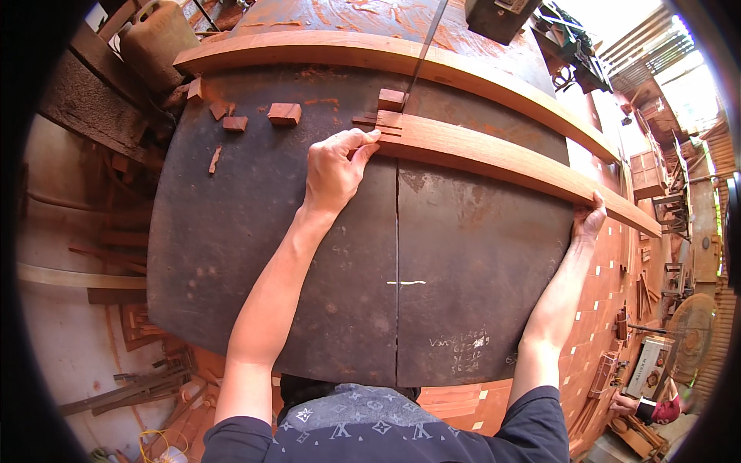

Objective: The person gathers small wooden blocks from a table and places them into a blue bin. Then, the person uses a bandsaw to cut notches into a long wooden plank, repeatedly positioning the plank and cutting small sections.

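Beam point(494, 149) in hands point(333, 171) overhangs the right edge of a roomy tabletop point(478, 285).

Strong daylight fills the view, fiercest toward 2 o'clock, where an opening point(691, 92) burns out to white and loses its detail. Near 12 o'clock the dusty surface point(343, 17) throws back pale glare; the dark worktop point(324, 239) gives only a dull sheen. The beam point(494, 154) is evenly lit along its top and looks crisp. Deeper shade gathers around 10 o'clock, beside the jug point(160, 46). The fisheye lens bows straight edges, most plainly in the rear beam point(401, 51) at 12 o'clock, and a black rim swallows the corners. Toward 4 o'clock, the fan point(692, 328) looks soft and stretched.
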A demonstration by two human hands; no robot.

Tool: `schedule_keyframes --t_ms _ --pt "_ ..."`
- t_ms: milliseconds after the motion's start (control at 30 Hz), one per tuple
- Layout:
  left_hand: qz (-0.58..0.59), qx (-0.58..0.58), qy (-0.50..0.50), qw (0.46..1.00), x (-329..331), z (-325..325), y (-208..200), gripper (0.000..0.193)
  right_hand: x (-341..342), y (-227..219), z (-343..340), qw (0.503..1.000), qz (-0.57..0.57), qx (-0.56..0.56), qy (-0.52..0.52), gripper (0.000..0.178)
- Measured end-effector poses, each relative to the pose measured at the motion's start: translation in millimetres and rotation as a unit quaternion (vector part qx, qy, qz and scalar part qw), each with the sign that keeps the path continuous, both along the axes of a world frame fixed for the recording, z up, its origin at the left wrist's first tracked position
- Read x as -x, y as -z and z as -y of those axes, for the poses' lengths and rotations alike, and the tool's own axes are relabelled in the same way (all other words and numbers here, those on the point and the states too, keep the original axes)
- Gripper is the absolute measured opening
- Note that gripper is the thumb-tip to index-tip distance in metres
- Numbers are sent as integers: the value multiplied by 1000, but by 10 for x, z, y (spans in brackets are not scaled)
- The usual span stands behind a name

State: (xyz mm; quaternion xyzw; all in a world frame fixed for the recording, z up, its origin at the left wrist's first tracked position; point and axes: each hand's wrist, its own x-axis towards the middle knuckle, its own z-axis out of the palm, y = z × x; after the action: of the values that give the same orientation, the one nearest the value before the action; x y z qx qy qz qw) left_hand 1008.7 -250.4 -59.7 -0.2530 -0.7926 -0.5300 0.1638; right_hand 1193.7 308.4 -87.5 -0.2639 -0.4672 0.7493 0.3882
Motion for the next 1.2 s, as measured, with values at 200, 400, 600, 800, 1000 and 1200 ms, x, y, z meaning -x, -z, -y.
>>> schedule_keyframes --t_ms 200,400,600,800,1000,1200 --pt "-9 -3 -3 1000 6 6 12 12 26 -51 92 1000 18 3 14 71" --pt "-3 -4 3 1000 1 5 7 12 -28 46 -76 1000 -2 13 -13 42" --pt "8 3 11 1000 -12 33 -27 12 -42 112 -223 999 4 37 -8 38" --pt "0 -2 9 1000 0 30 7 13 -42 167 -260 999 -1 35 -10 36" --pt "-1 5 8 1000 -16 31 -21 13 -30 146 -229 999 5 39 4 36" --pt "-2 -2 5 1000 25 13 11 12 -41 117 -201 999 7 43 -11 38"
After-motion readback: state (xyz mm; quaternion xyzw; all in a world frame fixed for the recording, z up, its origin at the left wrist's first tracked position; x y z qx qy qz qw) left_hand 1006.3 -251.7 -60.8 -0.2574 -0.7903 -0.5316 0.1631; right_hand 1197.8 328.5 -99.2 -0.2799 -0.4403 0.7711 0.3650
